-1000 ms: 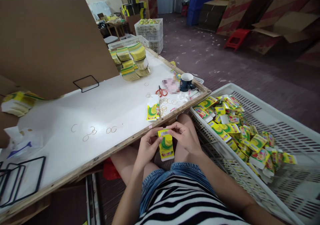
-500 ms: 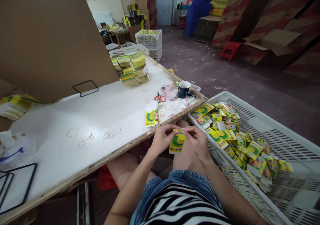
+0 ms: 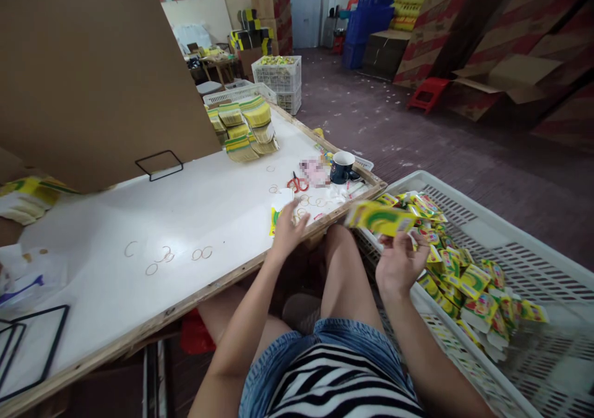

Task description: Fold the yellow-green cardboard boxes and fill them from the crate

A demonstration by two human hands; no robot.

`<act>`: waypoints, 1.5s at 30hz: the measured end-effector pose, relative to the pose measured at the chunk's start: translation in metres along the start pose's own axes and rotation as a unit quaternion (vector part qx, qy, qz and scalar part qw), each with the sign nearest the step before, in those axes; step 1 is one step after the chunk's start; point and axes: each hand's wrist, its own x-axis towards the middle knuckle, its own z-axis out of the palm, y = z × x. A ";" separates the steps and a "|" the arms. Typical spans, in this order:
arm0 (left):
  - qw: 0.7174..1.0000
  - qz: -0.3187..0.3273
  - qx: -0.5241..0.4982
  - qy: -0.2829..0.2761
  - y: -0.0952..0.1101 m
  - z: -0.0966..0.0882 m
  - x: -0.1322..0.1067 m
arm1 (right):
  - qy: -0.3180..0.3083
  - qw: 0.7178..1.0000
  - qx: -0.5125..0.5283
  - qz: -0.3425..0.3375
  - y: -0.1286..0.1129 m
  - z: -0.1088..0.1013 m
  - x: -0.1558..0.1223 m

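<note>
My right hand (image 3: 401, 263) is closed on one end of a small yellow-and-green carton (image 3: 383, 217), which is blurred and held above the near corner of the white crate (image 3: 505, 235). Many similar cartons (image 3: 473, 278) lie heaped inside that crate. At the table's near edge, my left hand (image 3: 288, 232) has its thumb and fingers apart. It partly covers a small stack of flat cartons (image 3: 273, 221) on the white table (image 3: 111, 220); whether the fingers touch the stack I cannot tell.
Red-handled scissors (image 3: 297, 184), a dark mug (image 3: 342, 168) and several rubber bands (image 3: 203, 252) lie on the table. Bundled flat cartons (image 3: 245, 127) stand at its far end. A large cardboard sheet (image 3: 102, 71) rises at the left. A red stool (image 3: 427, 95) stands on the floor.
My hands have parted. The right moved right with the carton, over the crate's near corner. The left let go of it and moved left to the flat cartons.
</note>
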 end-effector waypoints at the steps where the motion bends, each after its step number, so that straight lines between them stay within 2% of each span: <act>1: 0.998 -0.041 0.046 0.034 -0.013 -0.004 0.008 | 0.013 0.999 0.029 0.032 0.004 -0.003 0.005; 3: 0.985 -0.110 0.115 0.064 -0.038 -0.009 0.020 | -0.014 0.993 0.043 0.113 0.014 -0.006 0.007; 5: 0.975 -0.146 0.155 0.067 -0.056 -0.010 0.026 | -0.053 0.981 0.026 0.186 0.025 -0.005 -0.002; 8: 0.964 -0.170 0.192 0.069 -0.067 -0.004 0.027 | -0.087 0.964 0.017 0.250 0.037 0.003 -0.026; 10: 0.959 -0.178 0.206 0.077 -0.065 0.002 0.025 | -0.115 0.960 0.013 0.257 0.039 0.010 -0.038; 15: 0.957 -0.166 0.202 0.128 -0.058 0.010 0.018 | -0.152 0.960 -0.012 0.236 0.032 0.021 -0.048; 19: 0.964 -0.143 0.144 0.170 -0.056 0.003 0.012 | -0.188 0.963 -0.066 0.180 0.023 0.023 -0.055; 21: 0.967 -0.134 0.108 0.186 -0.051 -0.004 0.006 | -0.213 0.962 -0.113 0.131 0.018 0.026 -0.060; 24: 0.973 -0.108 0.064 0.196 -0.034 -0.012 -0.013 | -0.270 0.944 -0.190 0.010 0.009 0.034 -0.065; 26: 0.983 -0.070 0.018 0.169 -0.020 -0.013 -0.032 | -0.322 0.913 -0.238 -0.081 0.006 0.041 -0.067; 27: 0.989 -0.048 -0.009 0.138 -0.014 -0.012 -0.043 | -0.349 0.895 -0.253 -0.115 0.006 0.044 -0.068; 28: 0.993 -0.037 -0.030 0.105 -0.008 -0.011 -0.053 | -0.375 0.880 -0.260 -0.136 0.006 0.047 -0.069; 30: 0.994 -0.034 -0.055 0.086 0.000 -0.008 -0.070 | -0.411 0.864 -0.258 -0.137 0.008 0.049 -0.072; 32: 0.994 -0.036 -0.073 0.078 0.005 -0.007 -0.083 | -0.415 0.867 -0.253 -0.109 0.010 0.048 -0.074; 34: 0.993 -0.039 -0.095 0.053 0.006 -0.009 -0.090 | -0.392 0.882 -0.248 -0.084 0.011 0.045 -0.075; 37: 0.983 -0.055 -0.169 -0.034 0.004 -0.012 -0.096 | -0.365 0.903 -0.223 -0.051 0.012 0.041 -0.076; 39: 0.952 -0.090 -0.271 -0.109 0.001 -0.012 -0.098 | -0.361 0.911 -0.197 -0.023 0.013 0.040 -0.078; 41: 0.897 -0.143 -0.385 -0.160 -0.003 -0.009 -0.101 | -0.360 0.917 -0.171 0.005 0.015 0.040 -0.081; 43: 0.849 -0.186 -0.460 -0.183 -0.006 -0.005 -0.104 | -0.358 0.921 -0.150 0.025 0.016 0.039 -0.085; 45: 0.829 -0.201 -0.490 -0.181 -0.008 0.000 -0.107 | -0.354 0.924 -0.140 0.032 0.017 0.039 -0.088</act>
